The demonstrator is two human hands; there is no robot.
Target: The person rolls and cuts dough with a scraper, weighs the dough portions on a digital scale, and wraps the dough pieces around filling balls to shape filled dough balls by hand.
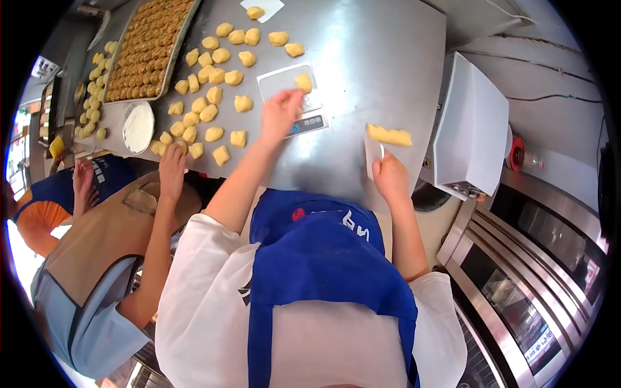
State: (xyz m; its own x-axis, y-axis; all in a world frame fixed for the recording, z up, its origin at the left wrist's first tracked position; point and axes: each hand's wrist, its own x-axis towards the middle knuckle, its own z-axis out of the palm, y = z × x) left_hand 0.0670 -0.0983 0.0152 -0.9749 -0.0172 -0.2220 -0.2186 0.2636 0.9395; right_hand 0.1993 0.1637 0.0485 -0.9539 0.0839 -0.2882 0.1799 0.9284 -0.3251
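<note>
My left hand (282,113) is over a digital kitchen scale (278,83), its fingers drawn together at a piece of yellow dough (303,82) on the weighing plate. The fingers are slightly blurred. To the right, my right hand (391,176) is closed around a dough scraper (375,155) with a flat metal blade, partly hidden by the hand. Just beyond the scraper lies a short roll of yellow dough (389,135). Many cut dough pieces (220,55) are spread over the steel table (362,71) left of the scale.
A tray of brown filling balls (145,48) stands at the back left, beside a white bowl (138,127) of pale powder. A co-worker's hand (172,169) touches dough pieces at the left edge. A white box-like unit (471,126) and steel ovens (517,284) stand right.
</note>
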